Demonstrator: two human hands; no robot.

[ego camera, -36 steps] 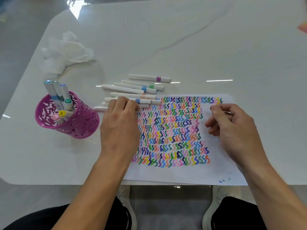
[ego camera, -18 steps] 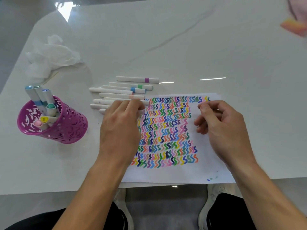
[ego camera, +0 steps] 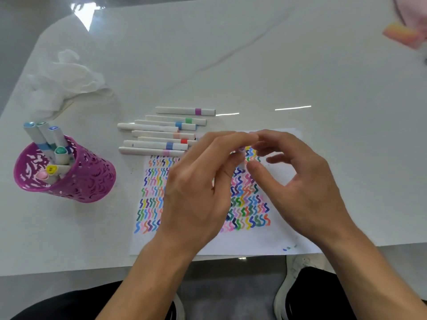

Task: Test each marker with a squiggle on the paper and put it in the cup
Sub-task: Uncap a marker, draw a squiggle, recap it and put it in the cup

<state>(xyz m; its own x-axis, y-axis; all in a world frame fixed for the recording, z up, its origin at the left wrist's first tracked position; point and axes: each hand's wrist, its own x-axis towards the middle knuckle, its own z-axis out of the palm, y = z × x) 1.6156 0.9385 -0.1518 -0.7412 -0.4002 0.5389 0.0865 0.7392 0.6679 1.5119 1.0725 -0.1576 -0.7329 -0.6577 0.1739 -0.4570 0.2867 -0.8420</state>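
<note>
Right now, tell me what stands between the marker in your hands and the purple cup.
Nothing upright. The marker is held above the paper; the loose markers lie flat just beyond the line to the cup, whose mouth standing markers partly fill.

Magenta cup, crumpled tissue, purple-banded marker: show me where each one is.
magenta cup (ego camera: 92, 181), head view, outer wall.
crumpled tissue (ego camera: 67, 82), head view, middle of wad.
purple-banded marker (ego camera: 182, 110), head view, white barrel.

bright even light, window glare on glossy tabletop (ego camera: 254, 65) top-left, thin reflection streaks, fingertips motion-blurred, wide-angle bending at edges
</note>
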